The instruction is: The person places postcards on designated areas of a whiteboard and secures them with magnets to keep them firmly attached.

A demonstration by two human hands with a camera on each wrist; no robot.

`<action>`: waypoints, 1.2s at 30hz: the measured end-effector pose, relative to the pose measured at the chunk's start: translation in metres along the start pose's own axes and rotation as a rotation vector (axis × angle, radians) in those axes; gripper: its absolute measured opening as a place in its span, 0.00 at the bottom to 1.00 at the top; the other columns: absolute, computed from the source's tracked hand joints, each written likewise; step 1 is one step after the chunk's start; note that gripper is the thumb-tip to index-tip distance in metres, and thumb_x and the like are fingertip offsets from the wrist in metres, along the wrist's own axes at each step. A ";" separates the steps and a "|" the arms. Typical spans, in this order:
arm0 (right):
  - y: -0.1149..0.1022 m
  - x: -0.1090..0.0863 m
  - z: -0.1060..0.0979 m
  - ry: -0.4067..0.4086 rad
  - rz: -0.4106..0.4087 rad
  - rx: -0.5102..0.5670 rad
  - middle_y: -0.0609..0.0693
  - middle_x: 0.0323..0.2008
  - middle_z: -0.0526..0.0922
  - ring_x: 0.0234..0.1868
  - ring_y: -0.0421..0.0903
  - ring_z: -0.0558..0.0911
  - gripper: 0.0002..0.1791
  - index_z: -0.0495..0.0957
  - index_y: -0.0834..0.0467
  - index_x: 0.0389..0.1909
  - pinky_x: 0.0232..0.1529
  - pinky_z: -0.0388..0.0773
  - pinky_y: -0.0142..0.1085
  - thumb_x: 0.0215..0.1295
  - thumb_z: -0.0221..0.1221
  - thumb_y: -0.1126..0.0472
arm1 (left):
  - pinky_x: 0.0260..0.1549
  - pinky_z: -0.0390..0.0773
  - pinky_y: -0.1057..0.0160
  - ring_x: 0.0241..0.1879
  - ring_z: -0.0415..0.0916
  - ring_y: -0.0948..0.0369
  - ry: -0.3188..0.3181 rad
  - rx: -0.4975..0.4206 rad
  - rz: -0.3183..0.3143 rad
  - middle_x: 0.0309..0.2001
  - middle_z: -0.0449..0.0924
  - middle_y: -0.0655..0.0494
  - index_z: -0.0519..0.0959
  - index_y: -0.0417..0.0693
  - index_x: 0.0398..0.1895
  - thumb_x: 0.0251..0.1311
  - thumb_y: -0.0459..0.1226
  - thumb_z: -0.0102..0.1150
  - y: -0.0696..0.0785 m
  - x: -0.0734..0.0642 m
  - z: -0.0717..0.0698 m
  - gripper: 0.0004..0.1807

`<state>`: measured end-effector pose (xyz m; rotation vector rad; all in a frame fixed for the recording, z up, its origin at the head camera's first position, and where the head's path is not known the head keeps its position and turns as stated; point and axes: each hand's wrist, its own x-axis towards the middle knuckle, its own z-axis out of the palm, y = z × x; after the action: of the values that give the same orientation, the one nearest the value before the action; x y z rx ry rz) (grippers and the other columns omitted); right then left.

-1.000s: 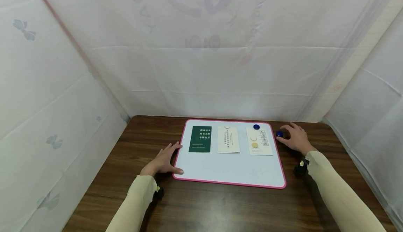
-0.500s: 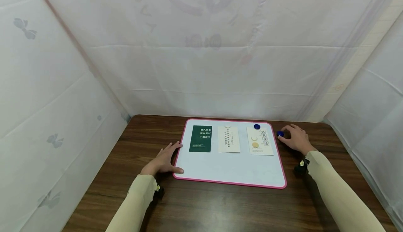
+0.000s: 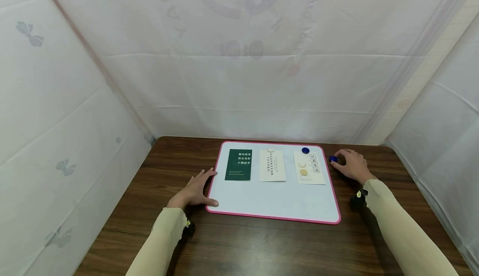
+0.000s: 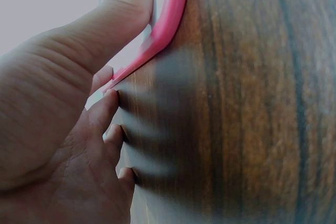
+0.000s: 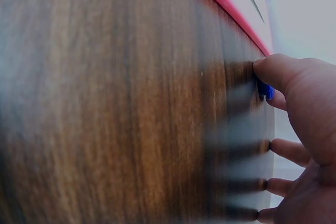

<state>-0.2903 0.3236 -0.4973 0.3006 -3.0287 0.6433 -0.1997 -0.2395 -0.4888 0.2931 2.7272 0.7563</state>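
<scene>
A whiteboard (image 3: 262,199) with a pink frame lies flat on the wooden table. My left hand (image 3: 192,193) rests at its left edge, thumb on the front left corner and fingers spread along the frame and table. To the right of the board, my right hand (image 3: 351,166) pinches a round blue magnet (image 3: 332,159) between thumb and index finger, down at the table. In the right wrist view, the thumb partly hides this magnet (image 5: 266,91), and the other fingertips touch the table. A second blue magnet (image 3: 305,150) sits at the top of the right-hand card (image 3: 307,174).
A green card (image 3: 238,165) and a cream card (image 3: 272,166) lie on the board, left of the magnet-topped card. White printed sheeting (image 3: 239,93) hangs behind the table (image 3: 269,247) and on both sides.
</scene>
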 end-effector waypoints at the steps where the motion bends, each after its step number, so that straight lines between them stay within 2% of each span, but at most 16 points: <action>1: 0.000 0.000 0.000 0.000 -0.001 -0.001 0.77 0.68 0.64 0.63 0.85 0.61 0.24 0.75 0.65 0.58 0.55 0.60 0.79 0.71 0.61 0.51 | 0.75 0.40 0.34 0.80 0.41 0.39 0.001 0.001 0.000 0.81 0.50 0.41 0.59 0.49 0.79 0.43 0.51 0.84 0.000 0.000 0.000 0.60; 17: -0.001 0.003 -0.001 -0.004 0.016 -0.021 0.76 0.68 0.65 0.63 0.85 0.61 0.25 0.75 0.64 0.58 0.55 0.61 0.79 0.71 0.62 0.50 | 0.75 0.40 0.34 0.80 0.41 0.39 -0.001 -0.001 -0.004 0.81 0.50 0.41 0.59 0.48 0.79 0.43 0.52 0.84 0.000 0.001 -0.001 0.61; 24: 0.000 0.003 -0.002 -0.013 0.023 -0.018 0.76 0.67 0.65 0.63 0.85 0.61 0.25 0.75 0.65 0.58 0.54 0.62 0.79 0.71 0.61 0.50 | 0.75 0.38 0.35 0.81 0.39 0.41 -0.007 -0.006 -0.003 0.82 0.49 0.43 0.59 0.51 0.80 0.42 0.52 0.84 -0.006 0.005 0.004 0.61; 36: -0.004 0.003 -0.006 -0.023 0.030 -0.018 0.78 0.65 0.66 0.62 0.84 0.63 0.25 0.75 0.66 0.58 0.53 0.64 0.79 0.72 0.62 0.50 | 0.75 0.40 0.34 0.80 0.42 0.40 -0.005 0.008 -0.015 0.81 0.50 0.42 0.60 0.50 0.79 0.42 0.52 0.84 -0.001 0.000 0.002 0.60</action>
<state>-0.2923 0.3223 -0.4904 0.2638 -3.0650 0.6177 -0.1993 -0.2391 -0.4906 0.2761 2.7250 0.7398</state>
